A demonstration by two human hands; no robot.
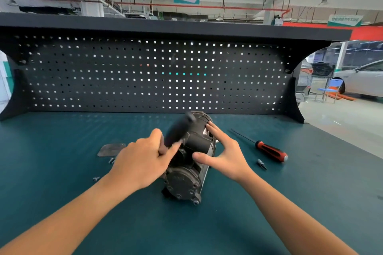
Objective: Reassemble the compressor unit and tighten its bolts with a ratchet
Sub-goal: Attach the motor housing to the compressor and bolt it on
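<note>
The compressor unit (186,180) is lying on its side on the green bench top (62,172), its bolted end cap facing the person and its far end pointing toward the pegboard (145,72) behind it. Both hands are working over the compressor unit's far half.

The left hand (141,161) is sitting on the compressor unit's left side. Its thumb and curled fingers are gripping a dark cylindrical part (178,130) that is standing up from the top of the compressor unit. The part is motion-blurred, so its exact seating cannot be told.

The right hand (226,155) is resting against the compressor unit's right side. It is spread wide, with straight fingers touching the upper housing near a small label and the thumb pressing the body lower down. It is holding nothing.

Left of the compressor unit, a flat metal plate (110,149) is lying near it, with small bolts (112,160) just beside the plate and one loose bolt (96,178) nearer the person. Right of the compressor unit, a red-and-black screwdriver (270,152) is lying apart from it, with a short bit (261,164) next to its handle.
</note>
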